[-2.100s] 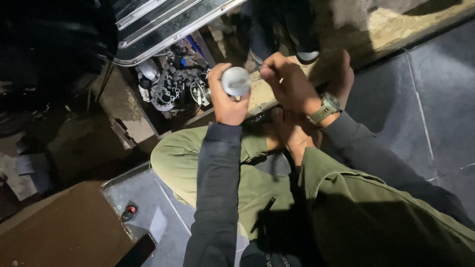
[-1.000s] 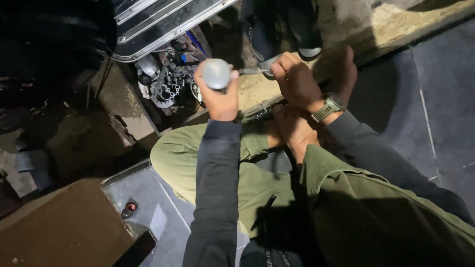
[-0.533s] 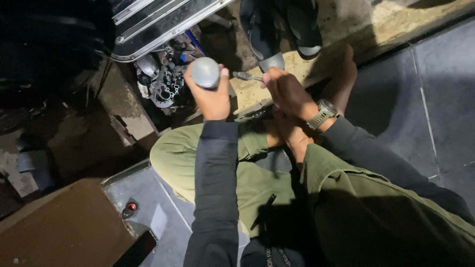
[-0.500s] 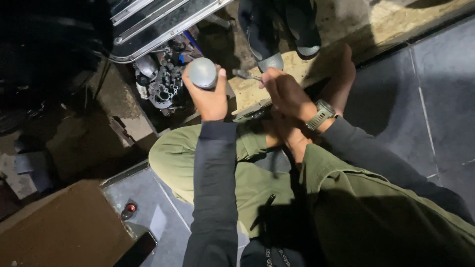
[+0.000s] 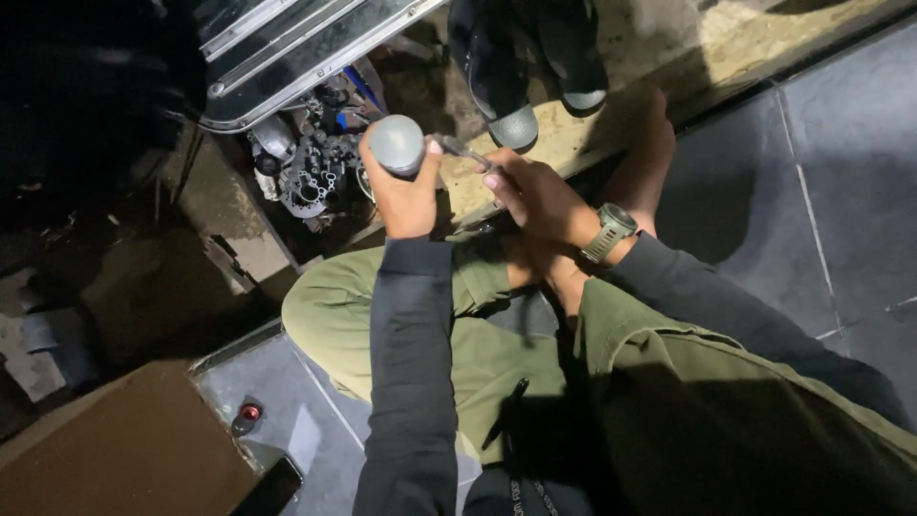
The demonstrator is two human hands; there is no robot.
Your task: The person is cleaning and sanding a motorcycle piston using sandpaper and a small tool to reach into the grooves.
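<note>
Gripping a grey cylinder (image 5: 396, 145) upright, the left hand (image 5: 406, 191) has its fingers wrapped around the body, and the round flat end faces the camera. The right hand (image 5: 535, 196) is closed around a thin metal tool (image 5: 457, 148) whose tip touches the right side of the cylinder near its top. A green wristwatch (image 5: 608, 231) sits on the right wrist. Both hands are held above the person's olive-green trousers (image 5: 497, 354), over the far edge of the lap. Just left of the cylinder, lower down, lies a cluster of metal engine parts (image 5: 306, 167) under a shiny metal panel (image 5: 306, 53). Dark sandals (image 5: 516, 105) stand on the floor at the far side.
</note>
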